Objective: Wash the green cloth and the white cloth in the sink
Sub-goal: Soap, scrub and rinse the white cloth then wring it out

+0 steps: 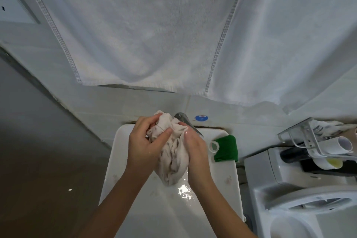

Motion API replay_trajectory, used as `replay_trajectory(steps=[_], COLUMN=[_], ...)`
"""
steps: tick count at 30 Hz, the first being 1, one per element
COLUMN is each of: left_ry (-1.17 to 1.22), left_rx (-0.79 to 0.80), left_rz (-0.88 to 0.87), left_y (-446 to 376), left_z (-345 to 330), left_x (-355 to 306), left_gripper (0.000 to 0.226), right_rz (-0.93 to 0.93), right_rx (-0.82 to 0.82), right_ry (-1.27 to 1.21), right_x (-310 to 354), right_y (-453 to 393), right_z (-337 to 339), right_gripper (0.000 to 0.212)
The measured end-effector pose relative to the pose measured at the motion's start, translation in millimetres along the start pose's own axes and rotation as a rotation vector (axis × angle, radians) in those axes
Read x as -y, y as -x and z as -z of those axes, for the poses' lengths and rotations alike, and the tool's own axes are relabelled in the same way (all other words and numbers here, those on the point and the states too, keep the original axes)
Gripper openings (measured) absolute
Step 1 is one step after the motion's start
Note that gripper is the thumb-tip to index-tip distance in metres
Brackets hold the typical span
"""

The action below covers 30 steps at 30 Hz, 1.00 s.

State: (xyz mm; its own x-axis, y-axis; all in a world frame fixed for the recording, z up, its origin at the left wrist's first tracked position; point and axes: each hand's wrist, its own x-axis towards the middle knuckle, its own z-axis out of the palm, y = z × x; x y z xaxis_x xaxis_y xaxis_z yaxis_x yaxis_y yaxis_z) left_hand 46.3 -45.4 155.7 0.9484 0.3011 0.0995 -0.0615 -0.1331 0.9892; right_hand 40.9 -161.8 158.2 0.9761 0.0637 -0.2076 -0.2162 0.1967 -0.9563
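Note:
A wet, crumpled white cloth [171, 152] hangs over the white sink [119, 141], bunched between both my hands. My left hand [144, 141] grips its upper left part, thumb and fingers curled into the folds. My right hand [193, 145] grips its right side, fingers wrapped round the fabric. The cloth's lower end dangles above the basin, where water glistens. The green cloth [227, 149] lies folded on the sink's right rim, apart from my hands.
A metal tap [185, 120] sticks out behind the cloth. A small clear cup [214, 146] stands next to the green cloth. Large white towels [154, 25] hang overhead. A washing machine [289, 189] and a wire rack [313, 141] with containers stand to the right.

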Motion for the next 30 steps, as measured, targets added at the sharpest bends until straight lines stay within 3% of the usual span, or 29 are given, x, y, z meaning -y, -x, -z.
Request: replay_trajectory(steps=[3,5,8,12,15,17,20,23,25,27,30], left_ry=[-0.02,-0.097,-0.154,0.102,-0.023,-0.085,-0.062,-0.248,-0.39,-0.437,-0.455], left_rx=[-0.185,-0.276,-0.246,0.116,0.187,0.252,0.385,0.387,0.364,0.366,0.27], left_rz=[-0.013,-0.005,-0.031,0.107,0.094,0.082,0.201,0.196,0.122,0.046,-0.013], left_y=[-0.9,0.1,1.6,4.3,14.1,16.4,10.4,-1.8,-10.3,-12.6,-5.0], left_z=[-6.0,-8.8,-7.4,-9.2,-8.0,-1.0,10.3,15.3,17.8,18.0,11.5], left_x=[-0.3,1.6,5.0,0.9,-1.4,-6.1,-15.2,-22.1,-23.4,-21.6,-16.3], left_gripper=[0.016,0.012,0.015,0.035,0.052,0.052,0.047,0.065,0.075,0.061,0.016], right_rz=[-0.009,0.035,0.113,0.082,0.114,0.139,0.175,0.177,0.172,0.166,0.113], right_rx=[0.18,0.2,0.026,-0.166,-0.15,-0.13,-0.07,-0.027,0.008,0.01,0.001], right_ry=[0.09,0.14,0.15,0.071,0.147,0.182,0.183,0.213,0.221,0.21,0.164], right_x=[-11.7,-20.1,-18.6,-6.8,-0.4,1.0,5.2,9.6,11.2,13.5,10.5], right_y=[13.6,18.6,15.1,0.4,-14.8,-23.3,-30.3,-33.8,-36.7,-39.6,-41.6], right_z=[-8.0,-12.4,-9.5,-3.4,0.2,3.6,7.8,6.6,3.2,1.5,3.1], right_gripper=[0.071,0.082,0.045,0.003,0.018,0.023,0.024,0.029,0.021,0.015,0.019])
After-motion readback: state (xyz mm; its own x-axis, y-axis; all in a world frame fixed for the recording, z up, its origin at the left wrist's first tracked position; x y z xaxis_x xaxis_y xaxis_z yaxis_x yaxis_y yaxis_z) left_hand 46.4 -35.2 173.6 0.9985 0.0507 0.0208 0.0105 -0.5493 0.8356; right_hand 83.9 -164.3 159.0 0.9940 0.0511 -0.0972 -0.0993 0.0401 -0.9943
